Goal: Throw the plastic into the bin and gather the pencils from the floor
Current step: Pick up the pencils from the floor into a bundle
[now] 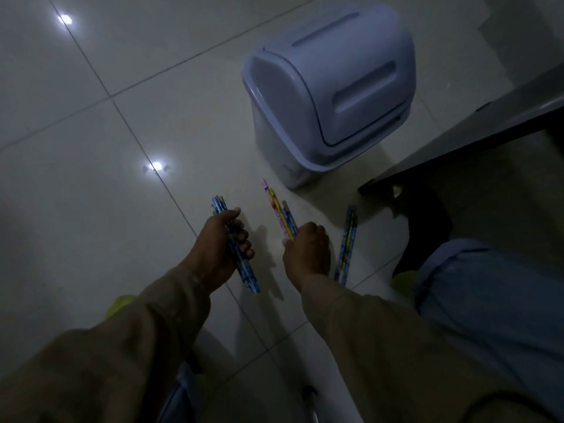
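My left hand (219, 248) is closed around a bundle of blue patterned pencils (244, 276), held just above the tiled floor. To its right, my right hand (306, 251) grips several pencils (282, 212), pink, yellow and blue, whose tips point toward the bin. Two or three more blue pencils (348, 242) lie on the floor just right of my right hand. The white bin (329, 83) with a swing lid stands beyond the pencils, lid closed. No plastic is visible.
A dark table edge and leg (427, 190) stand to the right of the bin. My knee in blue jeans (488, 294) is at the right. Yellow-green footwear (403, 280) shows near the knee. Glossy floor tiles (91, 148) stretch to the left.
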Demonstrator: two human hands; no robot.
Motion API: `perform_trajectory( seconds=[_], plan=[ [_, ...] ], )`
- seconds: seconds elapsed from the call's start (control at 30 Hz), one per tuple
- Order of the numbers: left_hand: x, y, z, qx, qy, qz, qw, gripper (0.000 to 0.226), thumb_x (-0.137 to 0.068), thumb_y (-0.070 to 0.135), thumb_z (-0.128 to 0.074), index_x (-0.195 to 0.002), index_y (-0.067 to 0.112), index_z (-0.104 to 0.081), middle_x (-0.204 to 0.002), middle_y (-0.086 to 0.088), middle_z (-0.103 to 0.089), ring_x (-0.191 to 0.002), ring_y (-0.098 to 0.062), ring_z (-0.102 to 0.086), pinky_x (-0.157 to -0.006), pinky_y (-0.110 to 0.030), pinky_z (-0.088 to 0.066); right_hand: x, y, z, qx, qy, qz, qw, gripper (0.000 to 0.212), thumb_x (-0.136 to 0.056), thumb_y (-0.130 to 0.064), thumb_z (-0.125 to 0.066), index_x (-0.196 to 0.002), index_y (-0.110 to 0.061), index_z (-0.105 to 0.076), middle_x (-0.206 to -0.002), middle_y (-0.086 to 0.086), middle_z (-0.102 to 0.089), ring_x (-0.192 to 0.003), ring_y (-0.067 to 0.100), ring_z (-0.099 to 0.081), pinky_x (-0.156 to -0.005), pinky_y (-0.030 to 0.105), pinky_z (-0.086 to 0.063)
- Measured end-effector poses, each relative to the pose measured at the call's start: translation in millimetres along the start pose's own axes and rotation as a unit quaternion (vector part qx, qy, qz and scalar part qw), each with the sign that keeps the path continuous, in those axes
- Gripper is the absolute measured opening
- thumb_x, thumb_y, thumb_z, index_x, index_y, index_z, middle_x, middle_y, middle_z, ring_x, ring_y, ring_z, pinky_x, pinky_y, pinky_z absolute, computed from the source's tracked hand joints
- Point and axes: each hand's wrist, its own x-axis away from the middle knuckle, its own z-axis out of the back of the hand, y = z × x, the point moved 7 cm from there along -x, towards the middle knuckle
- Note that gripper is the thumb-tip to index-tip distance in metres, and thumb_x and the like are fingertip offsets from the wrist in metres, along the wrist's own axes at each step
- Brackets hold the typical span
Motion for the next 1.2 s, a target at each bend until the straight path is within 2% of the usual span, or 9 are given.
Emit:
perform_trajectory(
  seconds=[0.23,0.37,0.53,0.67,0.83,1.03,1.1,1.2],
  plan=[
    [-4.3,1.1,-8.5,-0.016,-0.007,-0.009,1.0,0.03,-0.092,0.035,-0.05,-0.069,0.016,-0.044,-0.061,-0.002,-0.037,-0.05,-0.017,-0.038,-0.055,-0.032,-0.037,-7.7,-6.5,-7.3,0.041,-0.044,0.018,0.998,0.029,-0.098,-0.016,-0.056,-0.123,-0.002,-0.051,-0.132,0.018,-0.049,-0.121,0.033,-0.05,-0.102,0.04,-0.045],
    [-3.2,-1.6,-14.9,-0.019,-0.01,-0.008,1.0,0.03,-0.092,0.034,-0.049,-0.07,0.016,-0.043,-0.061,-0.002,-0.037,-0.051,-0.018,-0.038,-0.056,-0.032,-0.036,-5.6,-5.7,-9.1,0.057,-0.029,0.046,0.997,0.023,-0.101,-0.016,-0.046,-0.121,-0.004,-0.05,-0.129,0.018,-0.051,-0.119,0.031,-0.05,-0.096,0.038,-0.044],
    [-4.6,-2.5,-20.1,-0.021,-0.012,-0.01,1.0,0.028,-0.092,0.033,-0.048,-0.07,0.016,-0.043,-0.061,-0.002,-0.036,-0.049,-0.017,-0.038,-0.053,-0.031,-0.036,2.4,-7.9,-18.5,0.106,0.012,0.088,0.99,0.019,-0.101,-0.014,-0.037,-0.117,-0.007,-0.044,-0.127,0.017,-0.047,-0.116,0.034,-0.045,-0.095,0.042,-0.039],
    [-8.4,-5.1,-14.1,-0.02,-0.007,-0.008,1.0,0.029,-0.092,0.033,-0.048,-0.069,0.016,-0.043,-0.06,-0.002,-0.036,-0.049,-0.017,-0.037,-0.054,-0.031,-0.035,1.4,-7.3,-20.1,0.095,0.031,0.098,0.99,0.019,-0.101,-0.013,-0.036,-0.116,-0.007,-0.047,-0.122,0.017,-0.052,-0.112,0.034,-0.049,-0.093,0.042,-0.04],
    [-10.2,-9.9,-12.3,-0.006,-0.001,0.001,1.0,0.029,-0.091,0.032,-0.047,-0.068,0.015,-0.043,-0.059,-0.003,-0.036,-0.047,-0.018,-0.037,-0.053,-0.031,-0.034,1.4,-2.3,-24.0,0.122,0.026,0.082,0.989,0.019,-0.098,-0.01,-0.042,-0.115,-0.008,-0.047,-0.126,0.016,-0.047,-0.116,0.034,-0.044,-0.096,0.042,-0.038],
    [-8.6,-6.6,-7.1,-0.015,0.003,-0.007,1.0,0.028,-0.091,0.032,-0.046,-0.069,0.015,-0.044,-0.059,-0.003,-0.037,-0.049,-0.018,-0.038,-0.051,-0.03,-0.036,6.5,-5.9,-27.2,0.146,0.009,0.136,0.98,0.021,-0.095,-0.009,-0.045,-0.116,-0.01,-0.044,-0.127,0.016,-0.044,-0.116,0.033,-0.043,-0.094,0.041,-0.04],
    [-8.4,-7.1,-5.1,-0.015,0.005,-0.007,1.0,0.027,-0.091,0.032,-0.047,-0.07,0.015,-0.045,-0.061,-0.003,-0.036,-0.051,-0.018,-0.037,-0.053,-0.031,-0.036,6.8,-2.8,-24.3,0.121,-0.011,0.139,0.983,0.025,-0.093,-0.007,-0.047,-0.117,-0.009,-0.043,-0.127,0.016,-0.045,-0.116,0.033,-0.043,-0.094,0.04,-0.042],
    [-7.4,-7.1,-3.4,-0.025,0.028,-0.019,0.999,0.027,-0.092,0.036,-0.051,-0.075,0.015,-0.045,-0.063,-0.002,-0.034,-0.053,-0.017,-0.035,-0.055,-0.031,-0.034,10.4,1.7,-19.3,-0.018,-0.108,0.076,0.991,0.029,-0.094,-0.005,-0.047,-0.122,-0.006,-0.04,-0.125,0.019,-0.05,-0.112,0.034,-0.05,-0.092,0.043,-0.047]
  ],
)
